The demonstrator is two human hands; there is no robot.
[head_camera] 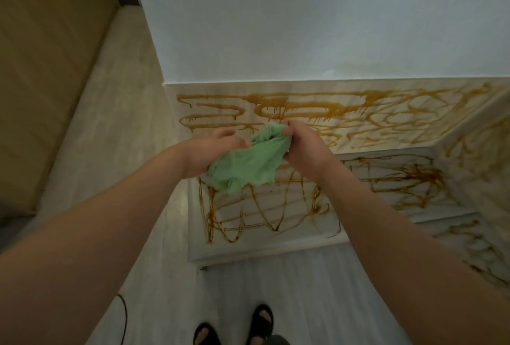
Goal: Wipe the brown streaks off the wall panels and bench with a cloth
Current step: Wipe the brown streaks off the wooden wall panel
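A crumpled green cloth (249, 162) hangs between both hands in front of the wall. My left hand (212, 151) holds its left side from behind, fingers curled into the fabric. My right hand (302, 148) pinches the cloth's upper right part. Behind them, a pale marble-look wall panel (386, 121) carries dripping brown streaks (276, 107). Below it, the white bench (265, 220) has looping brown scribbles on its top and front. A second streaked panel (480, 151) runs along the right side.
The plain white wall (303, 19) rises above the panels. A wooden door or cabinet (41, 68) stands at the left. Pale floor (276, 289) lies below, with my sandalled feet (234, 328) and a thin dark cable (124, 314) at the bottom.
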